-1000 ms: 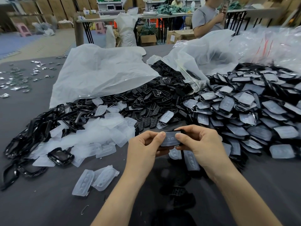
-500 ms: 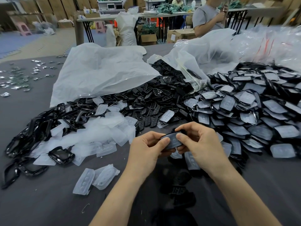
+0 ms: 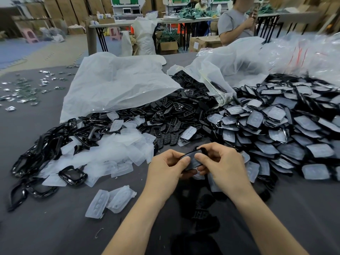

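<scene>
tilting further than 1 second ago, the black part (image 3: 191,161) is now sitting with its right end raised and its left end dipped, where before it was lying nearly level between the hands. both hands are staying in much the same spot, over the near middle of the grey table (image 3: 46,227).

the left hand (image 3: 165,168) is gripping the part's left end, thumb pressing on top and fingers curling under it. the right hand (image 3: 224,166) is gripping the right end, its thumb pressing on the upper face just beside the left thumb and its index finger hooking over the far edge. the part is being held up off the table between the 2 hands.

to the right, a big heap of black pieces with clear covers (image 3: 276,129) is spreading out, its near edge lying just beside the right hand. beyond the hands, black keypads (image 3: 174,115) are spilling from under a white plastic bag (image 3: 117,83). to the left, loose clear covers (image 3: 114,150) are lying heaped, with black frames (image 3: 46,144) tangling at their left. 2 more clear covers (image 3: 108,201) are lying apart, near and left of the left forearm. a person in a grey shirt (image 3: 233,24) is standing at the far side.
</scene>
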The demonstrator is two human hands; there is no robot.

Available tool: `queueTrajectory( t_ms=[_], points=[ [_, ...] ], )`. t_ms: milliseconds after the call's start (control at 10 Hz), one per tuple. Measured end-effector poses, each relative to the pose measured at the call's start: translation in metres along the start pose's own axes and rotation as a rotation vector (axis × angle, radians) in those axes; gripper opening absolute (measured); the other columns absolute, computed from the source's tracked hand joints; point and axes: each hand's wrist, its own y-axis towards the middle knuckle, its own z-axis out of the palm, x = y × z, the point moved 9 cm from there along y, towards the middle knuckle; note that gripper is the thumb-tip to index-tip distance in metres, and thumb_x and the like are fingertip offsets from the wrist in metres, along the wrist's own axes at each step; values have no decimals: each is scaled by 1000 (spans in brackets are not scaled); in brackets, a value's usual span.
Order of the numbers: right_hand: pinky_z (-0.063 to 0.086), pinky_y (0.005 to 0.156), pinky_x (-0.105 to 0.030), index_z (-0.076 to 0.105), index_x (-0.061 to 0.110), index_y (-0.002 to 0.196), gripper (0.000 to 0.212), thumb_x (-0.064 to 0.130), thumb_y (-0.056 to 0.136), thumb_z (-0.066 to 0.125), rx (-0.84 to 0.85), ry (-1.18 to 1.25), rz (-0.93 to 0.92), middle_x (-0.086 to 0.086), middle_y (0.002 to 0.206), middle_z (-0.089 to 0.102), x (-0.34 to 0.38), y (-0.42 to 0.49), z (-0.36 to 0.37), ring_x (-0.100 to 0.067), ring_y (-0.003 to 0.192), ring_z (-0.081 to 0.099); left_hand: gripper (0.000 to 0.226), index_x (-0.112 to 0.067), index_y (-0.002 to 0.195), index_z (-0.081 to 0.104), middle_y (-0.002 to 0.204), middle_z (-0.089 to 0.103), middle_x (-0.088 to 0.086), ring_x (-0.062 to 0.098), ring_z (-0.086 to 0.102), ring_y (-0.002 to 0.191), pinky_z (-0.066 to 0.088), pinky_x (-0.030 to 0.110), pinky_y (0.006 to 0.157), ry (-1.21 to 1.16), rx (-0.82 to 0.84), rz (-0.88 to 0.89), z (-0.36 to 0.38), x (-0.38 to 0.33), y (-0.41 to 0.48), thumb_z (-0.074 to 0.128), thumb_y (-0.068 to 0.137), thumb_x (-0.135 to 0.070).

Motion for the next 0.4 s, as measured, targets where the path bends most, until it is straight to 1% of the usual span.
queueTrajectory(
  t_ms=[100,200,300,400],
  points=[
    [56,55,-28,68,21,94,22,1,86,66,8,132,50,-4,72,70,-2,-2,2,-20,58,70,6,-3,86,66,69,72,3,22,72,62,54,21,55,1,-47,-56,-6,0,0,63,91,-3],
    [55,53,-25,69,21,95,18,4,87,66,-78,124,6,-1,80,69,14,-4,-10,-14,53,65,9,-9,85,66,69,70,0,20,70,57,52,20,50,98,-150,-50,-26,-5,2,62,92,-5],
    [51,52,-23,72,20,92,11,12,88,66,-195,208,-40,0,82,71,43,-20,-34,-12,54,61,8,-13,93,67,61,68,2,11,62,46,45,18,50,450,-182,-62,-44,-5,3,59,93,-13],
    [52,60,-22,75,22,92,17,35,82,70,-153,555,-271,-2,92,73,102,-58,-68,-12,67,64,22,-16,112,68,84,71,2,10,66,69,48,23,66,857,-213,-9,-50,-15,-5,60,93,-25]
  ],
)
